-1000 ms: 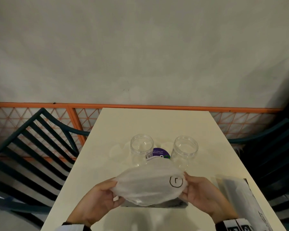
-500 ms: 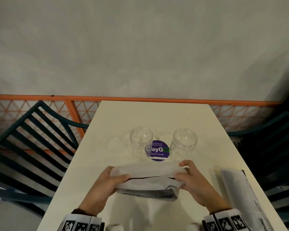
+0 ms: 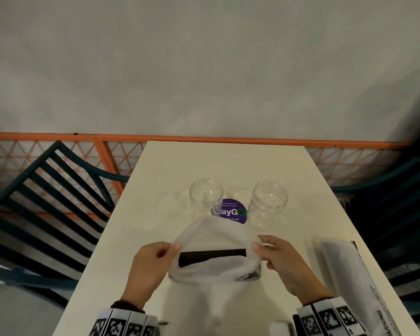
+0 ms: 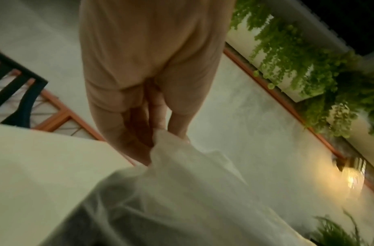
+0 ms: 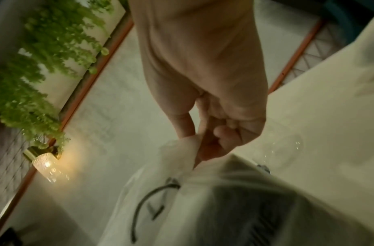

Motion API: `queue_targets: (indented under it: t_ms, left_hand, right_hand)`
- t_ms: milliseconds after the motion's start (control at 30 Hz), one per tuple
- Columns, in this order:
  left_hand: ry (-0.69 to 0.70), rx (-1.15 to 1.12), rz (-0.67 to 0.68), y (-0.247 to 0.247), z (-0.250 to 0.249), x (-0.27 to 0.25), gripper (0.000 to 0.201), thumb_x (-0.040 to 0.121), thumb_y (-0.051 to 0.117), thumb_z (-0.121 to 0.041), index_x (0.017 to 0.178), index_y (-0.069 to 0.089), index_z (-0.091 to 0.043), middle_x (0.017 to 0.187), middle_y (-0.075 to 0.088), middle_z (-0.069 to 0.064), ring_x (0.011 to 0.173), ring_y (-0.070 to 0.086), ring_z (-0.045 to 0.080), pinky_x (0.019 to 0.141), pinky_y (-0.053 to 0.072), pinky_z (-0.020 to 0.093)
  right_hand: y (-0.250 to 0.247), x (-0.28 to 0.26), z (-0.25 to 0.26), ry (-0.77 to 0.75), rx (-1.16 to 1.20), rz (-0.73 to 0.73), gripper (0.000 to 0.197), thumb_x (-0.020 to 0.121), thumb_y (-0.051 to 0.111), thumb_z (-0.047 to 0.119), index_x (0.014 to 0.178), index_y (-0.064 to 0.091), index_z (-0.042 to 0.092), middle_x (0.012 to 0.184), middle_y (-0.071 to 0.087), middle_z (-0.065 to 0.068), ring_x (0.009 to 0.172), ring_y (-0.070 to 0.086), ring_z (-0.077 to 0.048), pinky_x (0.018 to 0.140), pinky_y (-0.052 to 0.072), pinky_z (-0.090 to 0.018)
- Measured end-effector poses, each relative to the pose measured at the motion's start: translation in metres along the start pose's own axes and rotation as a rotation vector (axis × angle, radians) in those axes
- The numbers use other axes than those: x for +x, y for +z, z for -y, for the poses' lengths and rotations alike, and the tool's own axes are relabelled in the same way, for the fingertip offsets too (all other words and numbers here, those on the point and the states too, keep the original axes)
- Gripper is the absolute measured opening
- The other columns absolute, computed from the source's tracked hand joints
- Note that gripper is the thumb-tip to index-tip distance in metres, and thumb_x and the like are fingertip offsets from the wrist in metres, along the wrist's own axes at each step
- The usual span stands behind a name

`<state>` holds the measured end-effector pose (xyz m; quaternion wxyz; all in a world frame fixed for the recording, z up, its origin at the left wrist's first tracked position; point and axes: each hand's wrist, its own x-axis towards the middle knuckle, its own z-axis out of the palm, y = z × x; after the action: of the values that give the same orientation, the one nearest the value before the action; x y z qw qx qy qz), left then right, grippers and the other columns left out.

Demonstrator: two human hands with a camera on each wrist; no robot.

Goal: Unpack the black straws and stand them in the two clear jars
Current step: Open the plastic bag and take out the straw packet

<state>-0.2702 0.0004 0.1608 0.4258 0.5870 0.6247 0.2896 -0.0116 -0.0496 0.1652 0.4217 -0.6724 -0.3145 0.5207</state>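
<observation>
A white translucent plastic bag [image 3: 216, 235] stands on the table near me with its mouth pulled wide. Inside lies a dark bundle of black straws [image 3: 211, 258]. My left hand [image 3: 174, 248] pinches the bag's left rim, and the left wrist view shows thumb and fingers closed on the plastic bag [image 4: 182, 183]. My right hand [image 3: 258, 247] pinches the right rim, and the bag [image 5: 182, 191] hangs from it in the right wrist view. Two empty clear jars, one on the left [image 3: 206, 198] and one on the right [image 3: 269, 204], stand upright just beyond the bag.
A purple round sticker [image 3: 233, 213] lies on the cream table [image 3: 223, 166] between the jars. A grey plastic mailer [image 3: 349, 275] lies at the right edge. Dark slatted chairs [image 3: 46, 202] flank the table, and an orange railing [image 3: 107, 138] runs behind.
The bag's mouth was pressed flat half a second ago. Both hands have pulled the rims apart and up, and the black straws inside now show.
</observation>
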Motion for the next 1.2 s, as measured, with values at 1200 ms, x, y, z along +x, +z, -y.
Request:
queue_targets:
  t_ms: [1200]
  left_hand:
    - [0.202,0.371,-0.103,0.034,0.005,0.000,0.009,0.082,0.054,-0.006,0.082,0.061,-0.012,0.095,0.036,0.007,0.066,0.052,0.034,0.069,0.051,0.038]
  right_hand:
    - [0.022,-0.006,-0.009,-0.289,-0.692,-0.145,0.017,0.088,0.041,0.000,0.087,0.039,0.017,0.061,0.044,0.002,0.057,0.043,-0.015,0.050,0.032,-0.021]
